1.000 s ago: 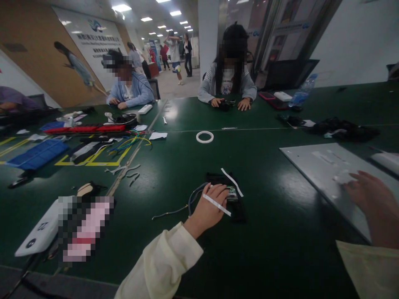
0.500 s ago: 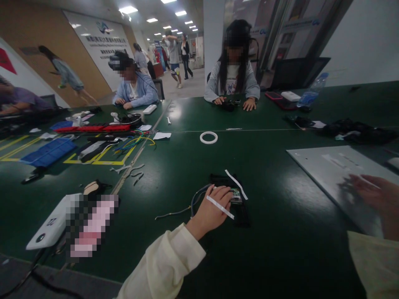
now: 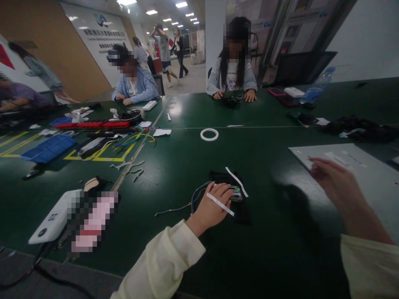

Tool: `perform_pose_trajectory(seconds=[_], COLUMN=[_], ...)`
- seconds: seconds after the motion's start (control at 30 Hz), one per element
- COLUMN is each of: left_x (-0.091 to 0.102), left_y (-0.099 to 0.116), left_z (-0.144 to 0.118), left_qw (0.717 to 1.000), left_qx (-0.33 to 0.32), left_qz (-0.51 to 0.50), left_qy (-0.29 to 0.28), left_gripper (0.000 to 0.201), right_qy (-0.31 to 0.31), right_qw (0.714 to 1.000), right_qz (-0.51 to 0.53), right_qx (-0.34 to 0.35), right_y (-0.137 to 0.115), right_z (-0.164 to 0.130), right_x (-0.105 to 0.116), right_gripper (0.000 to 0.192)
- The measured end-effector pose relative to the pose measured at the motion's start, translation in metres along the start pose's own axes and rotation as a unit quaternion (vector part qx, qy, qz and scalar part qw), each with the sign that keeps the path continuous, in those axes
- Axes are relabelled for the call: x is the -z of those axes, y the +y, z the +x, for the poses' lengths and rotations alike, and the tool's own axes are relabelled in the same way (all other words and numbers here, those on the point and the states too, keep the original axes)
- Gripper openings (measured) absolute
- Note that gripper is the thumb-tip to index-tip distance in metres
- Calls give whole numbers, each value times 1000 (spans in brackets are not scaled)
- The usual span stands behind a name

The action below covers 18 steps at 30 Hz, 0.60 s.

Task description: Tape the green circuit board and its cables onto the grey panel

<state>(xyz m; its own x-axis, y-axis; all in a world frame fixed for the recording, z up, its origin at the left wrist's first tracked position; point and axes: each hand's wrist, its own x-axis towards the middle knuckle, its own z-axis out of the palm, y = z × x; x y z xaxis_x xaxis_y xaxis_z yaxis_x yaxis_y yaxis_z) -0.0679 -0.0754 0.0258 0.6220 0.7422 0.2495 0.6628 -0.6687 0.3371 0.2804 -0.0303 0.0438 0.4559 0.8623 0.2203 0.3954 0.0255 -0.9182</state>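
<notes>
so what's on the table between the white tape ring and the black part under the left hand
Nothing: in the head view the green table is bare between the white tape ring and the black part that the left hand rests on.

Tape ring (image 3: 209, 134) behind circuit board (image 3: 237, 193); panel (image 3: 368, 174) right.

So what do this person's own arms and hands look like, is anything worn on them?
Both arms wear loose, pale cream long sleeves with gathered cuffs at the wrist. The left hand and right hand are bare: no gloves, rings or watch show.
</notes>
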Motion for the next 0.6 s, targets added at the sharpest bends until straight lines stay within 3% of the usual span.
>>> perform_pose_trajectory(seconds=[0.07, 0.13, 0.3, 0.4, 0.5, 0.6], left_x=[0, -1, -10, -15, -16, -14], left_y=[0, -1, -10, -16, -19, -18], left_z=[1, 2, 1, -2, -4, -3], left_qw=[1000, 1000, 993, 987, 986, 988], left_qx=[-3, -3, 4, -2, -9, -8], left_qz=[-8, -23, -111, -151, -160, -148], left_qy=[-1, 1, 35, 50, 54, 52], left_gripper=[32, 32, 35, 34, 35, 34], right_qy=[-84, -206, -405, -424, -399, -364], right_qw=[995, 969, 907, 886, 879, 841], right_qz=[49, 129, 84, 30, -49, -190], right_qx=[-20, -44, 82, 187, 256, 351], right_y=[-20, -48, -107, -110, -94, -78], right_z=[-23, -53, -126, -151, -161, -166], right_x=[-32, -64, -117, -129, -134, -137], right_gripper=[34, 32, 25, 26, 33, 40])
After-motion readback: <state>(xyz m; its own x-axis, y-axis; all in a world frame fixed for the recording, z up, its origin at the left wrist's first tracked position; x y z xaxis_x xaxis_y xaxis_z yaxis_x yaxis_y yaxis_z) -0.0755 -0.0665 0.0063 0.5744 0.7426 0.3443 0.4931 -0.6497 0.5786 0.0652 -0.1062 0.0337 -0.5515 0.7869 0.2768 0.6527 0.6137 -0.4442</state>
